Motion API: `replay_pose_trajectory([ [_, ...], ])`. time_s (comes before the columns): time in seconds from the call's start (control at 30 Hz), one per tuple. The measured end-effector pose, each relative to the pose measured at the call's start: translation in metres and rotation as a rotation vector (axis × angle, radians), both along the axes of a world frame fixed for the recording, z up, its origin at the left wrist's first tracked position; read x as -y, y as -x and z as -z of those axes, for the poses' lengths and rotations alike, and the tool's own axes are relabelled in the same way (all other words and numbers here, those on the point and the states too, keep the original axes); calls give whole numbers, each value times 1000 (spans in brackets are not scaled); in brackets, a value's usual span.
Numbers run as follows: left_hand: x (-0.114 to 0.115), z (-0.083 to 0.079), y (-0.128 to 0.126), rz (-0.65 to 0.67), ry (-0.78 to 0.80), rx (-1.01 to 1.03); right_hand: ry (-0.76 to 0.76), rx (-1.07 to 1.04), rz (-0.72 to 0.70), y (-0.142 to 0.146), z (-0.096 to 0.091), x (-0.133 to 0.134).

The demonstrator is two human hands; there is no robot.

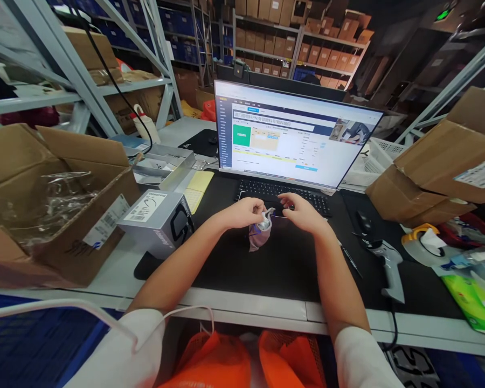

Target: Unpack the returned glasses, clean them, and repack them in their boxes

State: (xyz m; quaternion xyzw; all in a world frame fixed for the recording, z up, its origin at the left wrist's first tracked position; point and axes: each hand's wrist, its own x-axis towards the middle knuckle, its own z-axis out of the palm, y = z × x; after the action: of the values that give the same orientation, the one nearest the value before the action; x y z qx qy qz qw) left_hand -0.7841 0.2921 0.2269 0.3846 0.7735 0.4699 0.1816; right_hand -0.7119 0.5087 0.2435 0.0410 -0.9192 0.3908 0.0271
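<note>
My left hand (246, 212) is closed on the rim of a small greyish-pink drawstring pouch (260, 235), which hangs above the black desk mat (222, 258). Something pale and shiny shows at the pouch's mouth. Just to the right, my right hand (301, 212) is raised with fingers bent and somewhat apart; it appears to hold nothing. Behind both hands lies a black keyboard (283, 195), with the lit monitor (291, 134) standing beyond it.
At left stand a grey printed box (157, 229) and an open carton (60, 215) with clear plastic wrap. On the right lie a barcode scanner (389, 267), a pen (351, 261), a mouse (364, 221) and a tape roll (422, 245). Cartons (440, 167) are stacked behind.
</note>
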Motion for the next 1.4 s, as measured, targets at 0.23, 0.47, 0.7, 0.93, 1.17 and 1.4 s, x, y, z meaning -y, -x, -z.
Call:
replay_pose_trajectory([
  [0.23,14,-9,5,231,-9,145,-192,144,-165,7,9,14],
  [0.47,15,-14,2,205,96,62,48,15,-174,-2,-5,9],
  [0.7,11,-16,-4,89,143,-35,327,-101,-98,3,2,10],
  [0.93,7,-11,-4,-91,227,-193,485,-92,-79,-13,-11,22],
  [1.17,10,-21,-19,-190,438,-359,791,-103,-73,-14,-14,19],
  [1.4,2,-18,-28,-139,346,-446,1027,-132,-42,-17,-25,1],
])
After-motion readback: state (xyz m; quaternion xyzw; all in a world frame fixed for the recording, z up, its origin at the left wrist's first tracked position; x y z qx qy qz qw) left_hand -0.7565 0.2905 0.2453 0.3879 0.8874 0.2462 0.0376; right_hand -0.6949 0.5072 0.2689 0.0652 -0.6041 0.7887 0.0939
